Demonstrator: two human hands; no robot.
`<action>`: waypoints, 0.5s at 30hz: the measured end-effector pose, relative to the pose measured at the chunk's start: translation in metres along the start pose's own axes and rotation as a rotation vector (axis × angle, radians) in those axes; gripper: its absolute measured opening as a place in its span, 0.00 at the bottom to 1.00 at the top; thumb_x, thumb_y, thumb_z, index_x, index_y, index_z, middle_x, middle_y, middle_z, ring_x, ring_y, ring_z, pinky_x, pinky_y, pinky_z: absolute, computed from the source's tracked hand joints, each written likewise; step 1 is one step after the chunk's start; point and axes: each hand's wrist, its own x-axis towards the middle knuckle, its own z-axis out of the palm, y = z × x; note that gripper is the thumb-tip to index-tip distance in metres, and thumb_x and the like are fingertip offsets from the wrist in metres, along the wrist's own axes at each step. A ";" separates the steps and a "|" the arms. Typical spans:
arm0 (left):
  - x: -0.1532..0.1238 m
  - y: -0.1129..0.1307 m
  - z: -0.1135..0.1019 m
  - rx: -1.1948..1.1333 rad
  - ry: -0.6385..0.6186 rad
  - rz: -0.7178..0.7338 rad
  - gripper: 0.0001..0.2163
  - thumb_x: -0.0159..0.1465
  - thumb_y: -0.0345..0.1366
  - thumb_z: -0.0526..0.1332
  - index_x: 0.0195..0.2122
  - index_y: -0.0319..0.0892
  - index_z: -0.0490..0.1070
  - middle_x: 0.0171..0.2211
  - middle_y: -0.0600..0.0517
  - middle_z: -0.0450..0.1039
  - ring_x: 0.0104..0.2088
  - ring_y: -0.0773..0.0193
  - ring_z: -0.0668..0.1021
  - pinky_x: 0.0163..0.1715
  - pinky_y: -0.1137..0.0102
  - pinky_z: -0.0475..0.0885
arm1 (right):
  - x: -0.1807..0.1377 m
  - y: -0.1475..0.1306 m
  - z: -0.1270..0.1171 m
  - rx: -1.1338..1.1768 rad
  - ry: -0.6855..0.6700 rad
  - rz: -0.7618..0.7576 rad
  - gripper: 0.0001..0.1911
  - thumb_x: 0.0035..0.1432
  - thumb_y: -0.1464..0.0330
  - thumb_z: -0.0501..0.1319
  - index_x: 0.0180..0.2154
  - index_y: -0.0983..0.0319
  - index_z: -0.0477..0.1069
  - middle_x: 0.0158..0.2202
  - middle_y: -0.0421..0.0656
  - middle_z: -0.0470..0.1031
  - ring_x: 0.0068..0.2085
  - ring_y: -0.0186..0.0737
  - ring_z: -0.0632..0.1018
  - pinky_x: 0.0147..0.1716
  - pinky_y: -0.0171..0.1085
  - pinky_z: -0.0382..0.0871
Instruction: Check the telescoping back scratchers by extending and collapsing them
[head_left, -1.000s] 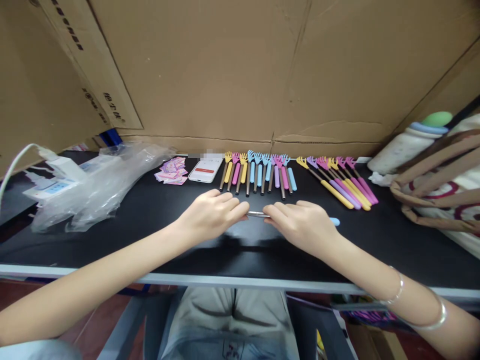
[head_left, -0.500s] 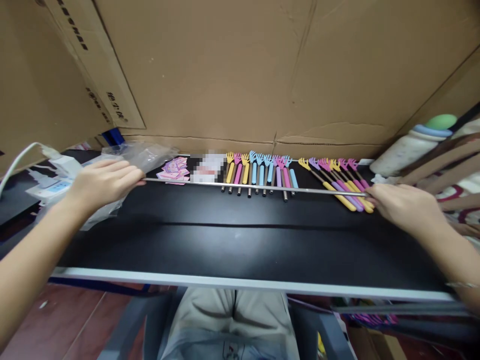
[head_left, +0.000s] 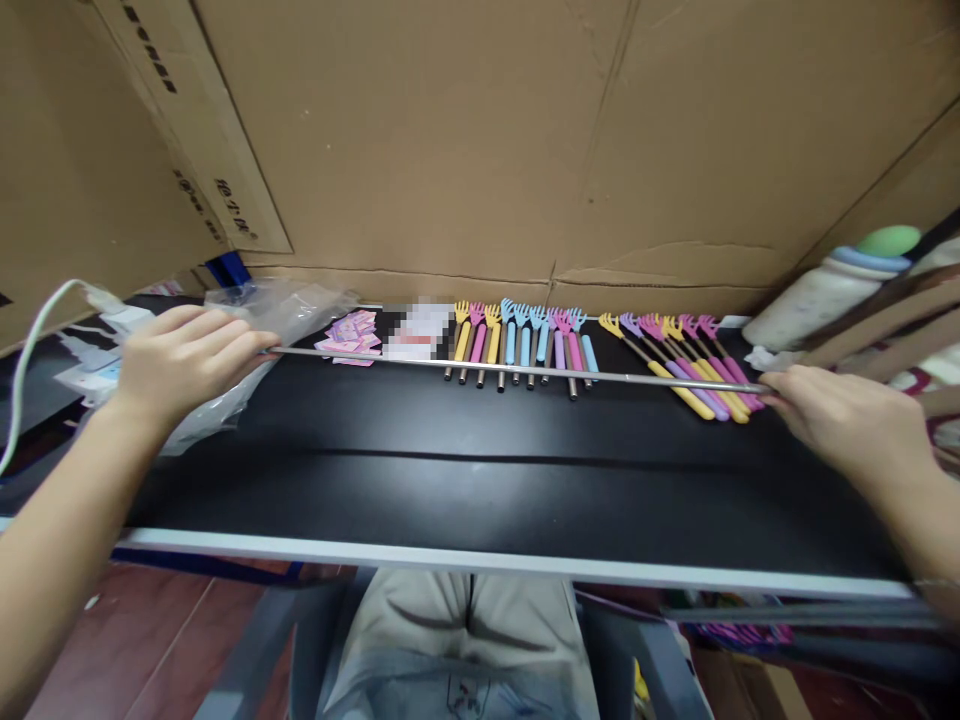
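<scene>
A thin telescopic metal rod (head_left: 517, 370) stretches almost level across the view above the table. Its left end is in the closed fingers of my left hand (head_left: 184, 360), its thicker right end in those of my right hand (head_left: 847, 415); both ends are hidden by the hands. Behind the rod, in the middle, lies a row of small back scratchers (head_left: 510, 340) with claw heads in yellow, pink, blue and purple. Near my right hand, a second group of longer back scratchers (head_left: 686, 370) lies slanted, with yellow, purple and pink handles.
Pink printed cards (head_left: 352, 338) lie beside a pixelated white packet (head_left: 420, 335). A clear plastic bag (head_left: 292, 310) and a white cable (head_left: 22, 370) are at left. A white bottle (head_left: 817, 300) leans at right. Cardboard (head_left: 450, 130) walls the back of the black table (head_left: 480, 510).
My hands have moved slightly farther apart, and the rod between them looks longer. The right hand has shifted to the right, the left hand a little to the left.
</scene>
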 end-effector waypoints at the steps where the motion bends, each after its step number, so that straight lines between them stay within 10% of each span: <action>1: 0.000 -0.001 0.002 0.006 0.023 0.021 0.09 0.67 0.36 0.59 0.28 0.44 0.69 0.23 0.57 0.73 0.29 0.67 0.71 0.33 0.74 0.63 | 0.000 0.000 0.001 -0.016 0.057 -0.028 0.19 0.66 0.60 0.49 0.32 0.62 0.73 0.29 0.46 0.77 0.28 0.37 0.71 0.25 0.33 0.56; 15: 0.041 0.016 -0.001 0.050 0.070 -0.026 0.10 0.67 0.33 0.57 0.27 0.44 0.65 0.19 0.59 0.68 0.25 0.67 0.69 0.30 0.72 0.62 | 0.046 -0.044 -0.033 0.050 -0.010 0.011 0.16 0.66 0.64 0.50 0.32 0.63 0.72 0.27 0.47 0.75 0.28 0.39 0.71 0.26 0.34 0.53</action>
